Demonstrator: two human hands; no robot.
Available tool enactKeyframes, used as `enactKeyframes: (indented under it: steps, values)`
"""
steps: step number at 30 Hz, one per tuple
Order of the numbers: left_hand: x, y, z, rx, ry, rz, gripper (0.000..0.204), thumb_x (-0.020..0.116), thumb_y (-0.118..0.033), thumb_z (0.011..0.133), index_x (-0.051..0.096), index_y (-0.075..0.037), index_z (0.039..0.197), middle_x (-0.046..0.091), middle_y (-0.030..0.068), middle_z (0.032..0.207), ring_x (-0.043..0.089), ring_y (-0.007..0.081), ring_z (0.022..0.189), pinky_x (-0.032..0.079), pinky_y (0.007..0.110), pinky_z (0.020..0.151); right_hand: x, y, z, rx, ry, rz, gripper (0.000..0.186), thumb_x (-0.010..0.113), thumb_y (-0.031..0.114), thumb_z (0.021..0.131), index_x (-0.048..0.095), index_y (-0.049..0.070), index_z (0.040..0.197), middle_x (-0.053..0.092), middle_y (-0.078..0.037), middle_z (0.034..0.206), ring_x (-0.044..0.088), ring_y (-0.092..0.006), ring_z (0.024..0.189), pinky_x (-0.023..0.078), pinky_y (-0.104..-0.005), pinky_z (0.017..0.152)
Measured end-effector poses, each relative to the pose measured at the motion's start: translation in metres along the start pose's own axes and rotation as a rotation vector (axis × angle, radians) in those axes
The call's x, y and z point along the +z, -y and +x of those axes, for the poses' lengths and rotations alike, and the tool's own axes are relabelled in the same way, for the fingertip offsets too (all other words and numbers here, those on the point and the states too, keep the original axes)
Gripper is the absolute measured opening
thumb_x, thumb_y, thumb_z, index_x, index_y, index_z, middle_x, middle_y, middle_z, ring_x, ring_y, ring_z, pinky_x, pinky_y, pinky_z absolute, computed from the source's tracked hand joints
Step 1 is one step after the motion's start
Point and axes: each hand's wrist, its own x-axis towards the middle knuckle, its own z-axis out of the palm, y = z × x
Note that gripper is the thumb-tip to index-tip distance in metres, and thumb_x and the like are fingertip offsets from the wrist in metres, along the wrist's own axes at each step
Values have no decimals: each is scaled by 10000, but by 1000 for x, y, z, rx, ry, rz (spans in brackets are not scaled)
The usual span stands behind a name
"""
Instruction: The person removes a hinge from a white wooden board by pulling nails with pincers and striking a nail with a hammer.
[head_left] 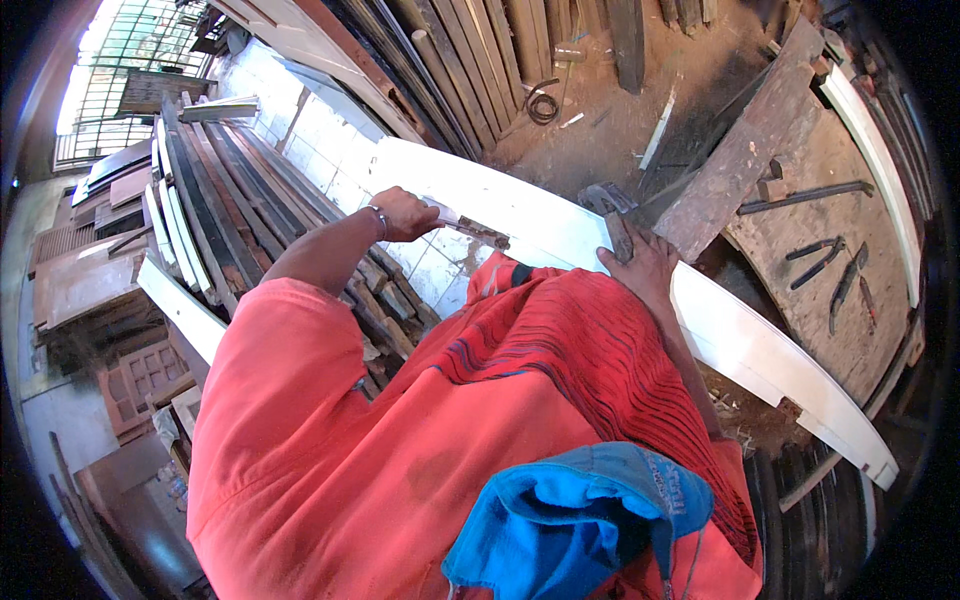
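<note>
A long white wooden board [560, 231], probably a door edge, runs slantwise across in front of me, with a bare brown recess [483, 233] cut into its near edge. My left hand [405, 214], a bracelet at its wrist, is closed around a slim tool that looks like a chisel [445, 213]; the tool points toward that recess, its handle hidden in my fist. On the board farther right, my right hand [645, 262] grips a dark wooden block [618, 238]. A dark tool [607, 197] lies just beyond the board there.
Stacked timber [240, 180] stretches along the left. More planks lean [470, 60] at the back beside a coiled strip [541, 104]. To the right, a worn wooden bench [830, 190] carries pliers [815, 262] and a dark bar [805, 198]. Panelled doors [150, 375] stand at far left.
</note>
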Motion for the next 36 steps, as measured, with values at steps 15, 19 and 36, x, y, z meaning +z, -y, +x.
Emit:
enactKeyframes:
  steps: [15, 19, 36]
  values:
    - [68, 7, 8, 33, -467, -318, 385, 542, -475, 1007, 718, -146, 913, 717, 119, 793, 695, 360, 762, 548, 491, 720, -5, 10, -3, 54, -1, -7, 738, 742, 578, 786, 641, 147, 1376, 628, -214, 1321, 526, -369, 1281, 277, -501, 1130]
    - [29, -22, -18, -120, -281, -323, 427, 516, -514, 1001, 746, -159, 950, 726, 161, 812, 703, 386, 784, 550, 515, 721, -14, 23, -6, 80, 5, 12, 683, 765, 542, 792, 683, 101, 1307, 637, -220, 1300, 537, -373, 1278, 290, -476, 1133]
    - [67, -45, -46, 307, -415, -654, 327, 575, -464, 989, 752, -214, 1104, 724, 188, 995, 692, 381, 895, 553, 490, 788, -14, 39, -6, 295, -1, 147, 650, 826, 466, 730, 725, 16, 1187, 715, -220, 1159, 670, -370, 1098, 495, -431, 981]
